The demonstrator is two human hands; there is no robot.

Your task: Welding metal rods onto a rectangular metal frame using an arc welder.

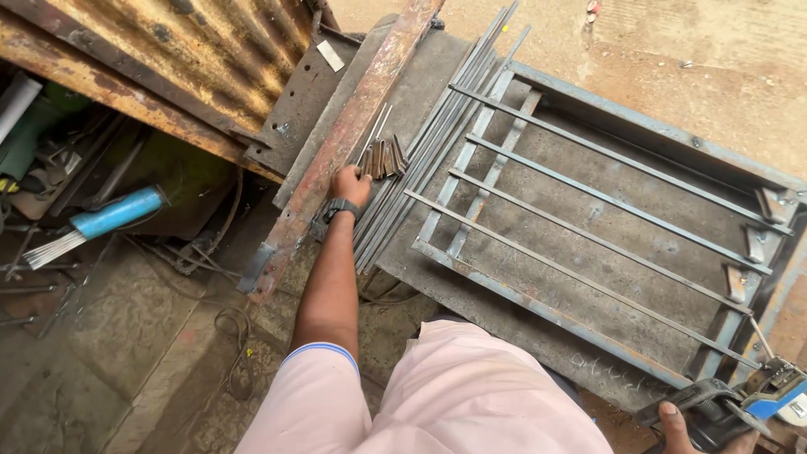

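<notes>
A person stood over a steel window grille (605, 219) on a metal work surface (437, 76).

The grille's bars ran away to the right. A bundle of long rods (420, 168) lay beside it. The left hand (350, 185) closed on short metal strips (384, 157) just ahead; the right hand (683, 424) gripped a grinder (740, 399) at the near corner.

A metalworking workshop: steel window grille (588, 244), loose rods (437, 143), rusty corrugated sheet (210, 59).
</notes>
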